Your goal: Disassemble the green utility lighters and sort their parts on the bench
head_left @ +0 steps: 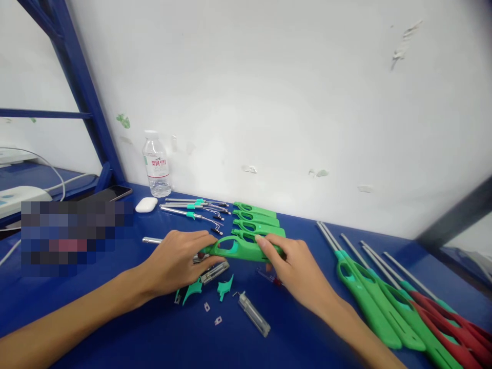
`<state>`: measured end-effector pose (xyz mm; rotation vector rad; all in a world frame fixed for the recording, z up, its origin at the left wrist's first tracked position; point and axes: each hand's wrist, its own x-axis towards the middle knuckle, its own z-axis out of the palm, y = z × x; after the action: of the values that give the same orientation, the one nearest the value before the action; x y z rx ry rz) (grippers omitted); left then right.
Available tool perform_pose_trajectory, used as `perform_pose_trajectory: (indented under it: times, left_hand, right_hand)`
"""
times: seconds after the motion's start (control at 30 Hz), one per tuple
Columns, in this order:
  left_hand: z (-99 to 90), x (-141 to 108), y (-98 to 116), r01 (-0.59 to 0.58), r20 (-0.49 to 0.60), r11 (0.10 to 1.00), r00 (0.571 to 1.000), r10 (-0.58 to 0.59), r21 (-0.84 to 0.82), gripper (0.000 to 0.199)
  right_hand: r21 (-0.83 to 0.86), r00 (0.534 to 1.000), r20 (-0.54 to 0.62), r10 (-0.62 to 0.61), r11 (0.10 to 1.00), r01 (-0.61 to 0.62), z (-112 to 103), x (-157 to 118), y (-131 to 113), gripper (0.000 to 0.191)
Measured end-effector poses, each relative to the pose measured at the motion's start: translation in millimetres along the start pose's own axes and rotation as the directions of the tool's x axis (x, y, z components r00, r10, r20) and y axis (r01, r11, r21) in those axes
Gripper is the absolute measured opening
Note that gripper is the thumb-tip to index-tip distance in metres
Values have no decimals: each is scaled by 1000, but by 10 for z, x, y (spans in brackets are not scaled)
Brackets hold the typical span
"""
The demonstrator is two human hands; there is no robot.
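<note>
Both hands hold one green lighter handle level above the blue table. My left hand pinches its narrow front end, close to the finger loop. My right hand grips the rear end, thumb on top. Under and in front of the hands lie a clear lighter fuel tank, another clear tank, teal triggers and small flat metal pieces. A clear and red part shows partly behind my right hand. Further back, several green handles lie in a row.
Metal lighter tubes with wires lie at the back left, near a white case and a water bottle. Long green lighters and red lighters lie at right. A white wall rises behind; a power strip is far left.
</note>
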<state>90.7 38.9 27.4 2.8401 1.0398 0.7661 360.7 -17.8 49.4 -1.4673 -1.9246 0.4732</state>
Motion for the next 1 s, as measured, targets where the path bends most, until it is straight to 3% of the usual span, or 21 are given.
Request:
perform_pose_trajectory:
  times: [0.17, 0.37, 0.63, 0.77, 1.0]
  left_hand:
    - [-16, 37, 25, -25, 14, 1000, 1000, 25, -5, 40]
    - [-18, 63, 28, -4, 13, 999, 1000, 3, 40, 49]
    - [-35, 43, 44, 55, 22, 997, 998, -56, 52, 32]
    - [-43, 31, 29, 61, 8, 998, 998, -62, 31, 19]
    - [-6, 22, -47, 11, -37, 999, 999, -10, 33, 17]
  right_hand:
    - [81, 1000, -17, 8, 997, -7, -38, 18, -6, 52]
    - [3, 993, -81, -81, 997, 81, -41, 15, 14, 35]
    - [-163, 948, -114, -298, 947, 278, -15, 20, 148, 27]
    - [-219, 945, -102, -310, 934, 283, -27, 28, 160, 18]
    - [-292, 945, -8, -326, 905, 309, -49, 7, 153, 18]
